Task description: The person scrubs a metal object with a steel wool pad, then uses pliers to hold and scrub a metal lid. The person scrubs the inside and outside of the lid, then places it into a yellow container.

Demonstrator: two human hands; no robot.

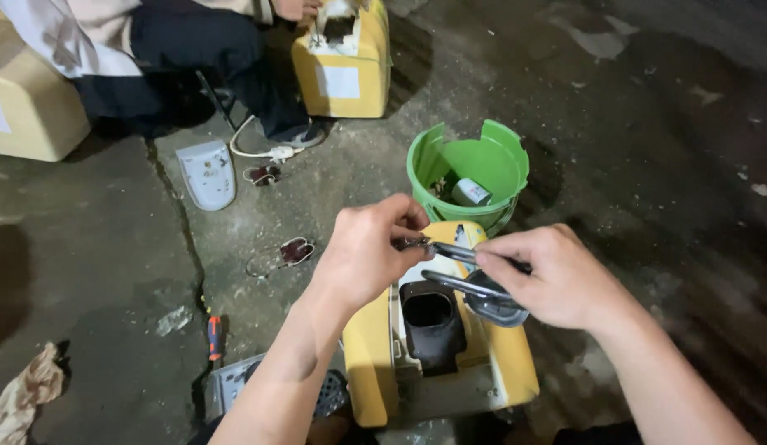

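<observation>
Yellow casing (515,363) with a black duct opening (430,321) and pale inner panel. Bright green bucket (503,152), rim broken, holding a white-and-grey part (470,193). Dark grey pliers (474,280). Orange-and-black screwdriver (215,336). White plastic cover (207,173), white cable (256,148). Second yellow housing (342,74) with white label. Mottled grey concrete floor (647,124).

I see a stained, cracked concrete floor (112,272), dark wet patches at left and right. Light is even from above. A crumpled rag (21,395) lies at lower left.
</observation>
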